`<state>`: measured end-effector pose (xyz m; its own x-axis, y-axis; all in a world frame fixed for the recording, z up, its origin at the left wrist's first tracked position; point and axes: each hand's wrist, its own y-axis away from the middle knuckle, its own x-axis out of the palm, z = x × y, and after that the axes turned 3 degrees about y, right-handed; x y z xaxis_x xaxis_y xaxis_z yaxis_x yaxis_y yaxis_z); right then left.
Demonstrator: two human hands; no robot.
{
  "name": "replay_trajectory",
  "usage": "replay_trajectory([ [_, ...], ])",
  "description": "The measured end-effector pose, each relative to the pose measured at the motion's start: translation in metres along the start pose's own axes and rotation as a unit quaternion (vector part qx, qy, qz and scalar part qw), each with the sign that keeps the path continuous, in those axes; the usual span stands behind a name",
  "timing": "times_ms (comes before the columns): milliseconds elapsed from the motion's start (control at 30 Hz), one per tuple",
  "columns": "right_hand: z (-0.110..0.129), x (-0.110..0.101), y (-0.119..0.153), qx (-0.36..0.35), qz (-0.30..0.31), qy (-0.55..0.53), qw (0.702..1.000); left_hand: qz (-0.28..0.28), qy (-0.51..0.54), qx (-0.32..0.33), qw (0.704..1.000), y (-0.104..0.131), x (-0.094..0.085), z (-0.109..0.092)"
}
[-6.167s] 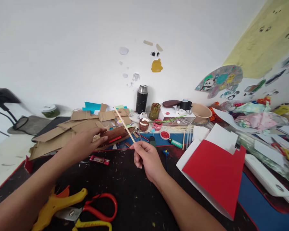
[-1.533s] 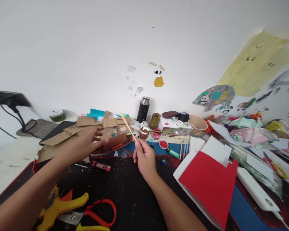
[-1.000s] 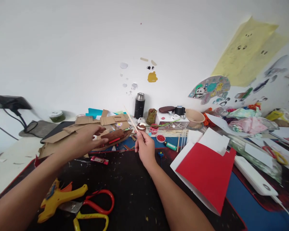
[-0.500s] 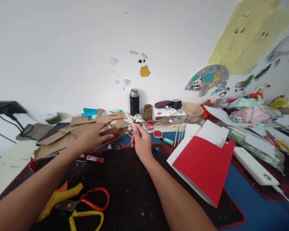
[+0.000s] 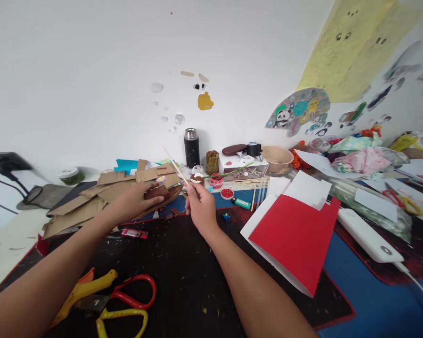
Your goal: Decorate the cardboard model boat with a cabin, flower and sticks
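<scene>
Stick (image 5: pixel 175 165), thin, pale, probably light, stiff and easily snapped, slants up from the right hand (image 5: pixel 200 206), pinched near its lower end, seemingly the best hold; the left hand (image 5: pixel 132 202) touches a brown block (image 5: pixel 160 191), grip unclear.

I looked in on a craft corner: scissors (image 5: pixel 125 300) lay at lower left, cardboard pieces (image 5: pixel 74 206) at left, red paper (image 5: pixel 294 232) at right, and cutouts (image 5: pixel 205 101) dotted the wall (image 5: pixel 91 70).

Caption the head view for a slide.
Right hand holding a thin stick, left hand over a brown piece, scissors lying on a black mat.
</scene>
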<state>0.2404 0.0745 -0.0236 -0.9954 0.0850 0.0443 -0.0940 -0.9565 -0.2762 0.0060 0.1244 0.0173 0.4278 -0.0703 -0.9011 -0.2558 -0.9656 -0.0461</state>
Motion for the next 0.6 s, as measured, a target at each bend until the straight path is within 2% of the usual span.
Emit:
replay_trajectory([
  [600,-0.0049,0.0022,0.0004,0.014,0.021,0.011,1.0,0.038,-0.037,0.014,0.999,-0.0032,-0.0037,0.0021],
])
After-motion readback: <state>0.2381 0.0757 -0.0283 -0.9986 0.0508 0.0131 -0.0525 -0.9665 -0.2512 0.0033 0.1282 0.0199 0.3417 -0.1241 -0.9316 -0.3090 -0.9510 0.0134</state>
